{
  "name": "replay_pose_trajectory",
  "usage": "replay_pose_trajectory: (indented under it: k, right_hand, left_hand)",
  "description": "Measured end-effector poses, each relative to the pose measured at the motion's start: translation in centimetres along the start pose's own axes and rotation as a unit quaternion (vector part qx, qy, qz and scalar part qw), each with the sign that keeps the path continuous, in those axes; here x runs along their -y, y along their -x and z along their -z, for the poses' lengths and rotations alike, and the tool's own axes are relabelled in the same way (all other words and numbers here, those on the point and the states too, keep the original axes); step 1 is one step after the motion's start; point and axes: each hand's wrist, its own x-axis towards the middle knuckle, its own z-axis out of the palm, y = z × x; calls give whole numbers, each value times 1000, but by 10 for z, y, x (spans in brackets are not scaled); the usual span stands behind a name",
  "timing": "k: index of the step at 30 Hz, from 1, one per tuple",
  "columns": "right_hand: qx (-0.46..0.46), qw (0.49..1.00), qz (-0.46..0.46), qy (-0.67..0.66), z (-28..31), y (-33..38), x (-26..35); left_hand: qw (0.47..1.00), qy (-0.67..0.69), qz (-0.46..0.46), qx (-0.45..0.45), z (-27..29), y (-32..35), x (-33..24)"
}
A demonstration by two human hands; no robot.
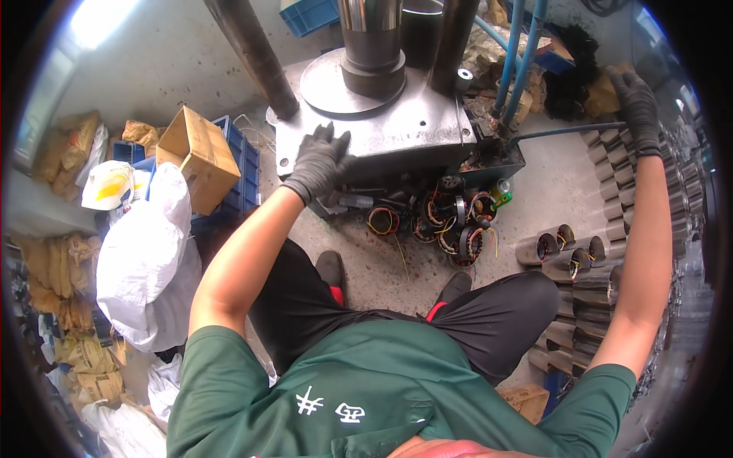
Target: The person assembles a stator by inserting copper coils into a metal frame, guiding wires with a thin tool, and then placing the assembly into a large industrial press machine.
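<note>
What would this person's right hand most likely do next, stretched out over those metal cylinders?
Probably close on one cylinder and lift it. The gloved right hand reaches over the stacked metal cylinders, fingers spread, gripping nothing visible, while the left hand rests flat on the press table, whose plate sits bare.

At frame centre the gloved left hand (pixel 319 162) lies flat on the grey press base (pixel 397 126). At upper right the gloved right hand (pixel 635 107) reaches over stacked metal cylinders (pixel 611 206); wound coils (pixel 439 221) litter the floor below.
</note>
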Motion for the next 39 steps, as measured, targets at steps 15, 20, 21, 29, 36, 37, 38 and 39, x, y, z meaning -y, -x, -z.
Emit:
replay_pose_trajectory:
  k: [15, 20, 21, 29, 36, 37, 38, 39]
  right_hand:
    - [42, 997, -49, -29, 12, 11, 12]
    - [69, 992, -90, -47, 21, 23, 26]
    - [68, 993, -90, -38, 18, 33, 14]
    - [51, 995, 44, -76, 39, 165, 7]
    - [132, 970, 160, -123, 65, 141, 127]
    - [132, 963, 174, -158, 63, 124, 160]
    - [83, 953, 246, -154, 59, 100, 191]
    - [61, 935, 267, -224, 55, 80, 229]
  left_hand:
    - [984, 76, -151, -61, -15, -29, -79]
    - [995, 19, -93, -27, -29, -67, -86]
    - [994, 28, -97, -29, -30, -70, -92]
    - [896, 171, -381, 150, -21, -35, -149]
    - [874, 138, -441, 150, -26, -26, -157]
    - [889, 132, -419, 130, -25, -32, -154]
    - [889, 155, -430, 34, -46, -44, -143]
    - [889, 150, -432, 31, -42, -49, -138]
